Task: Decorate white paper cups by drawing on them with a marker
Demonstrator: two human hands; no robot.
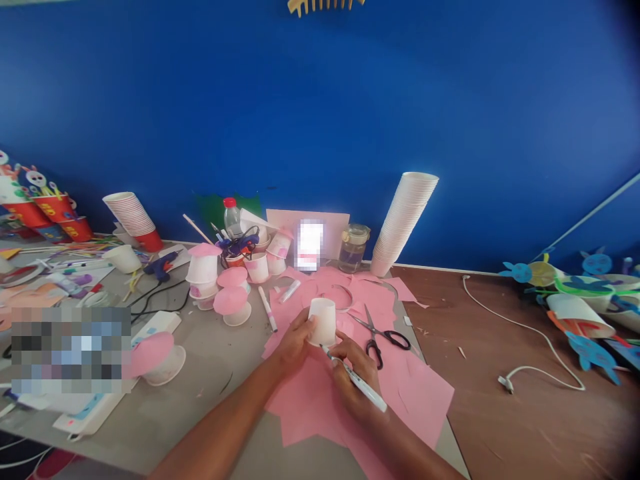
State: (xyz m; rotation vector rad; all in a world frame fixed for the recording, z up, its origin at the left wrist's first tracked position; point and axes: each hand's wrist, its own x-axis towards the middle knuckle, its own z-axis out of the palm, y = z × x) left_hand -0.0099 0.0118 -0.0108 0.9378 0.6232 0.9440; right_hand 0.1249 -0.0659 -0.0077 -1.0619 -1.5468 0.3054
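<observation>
My left hand grips a white paper cup standing upside down on sheets of pink paper. My right hand pinches a white marker pen, its tip touching the paper at the cup's base. Black-handled scissors lie just right of the cup on the pink paper. Another white marker lies to the left of the cup.
A tall leaning stack of white cups stands at the blue wall, a glass jar and a phone beside it. Pink-lidded cups, a glue gun and a red-and-white cup stack sit left. A white cable crosses the brown floor.
</observation>
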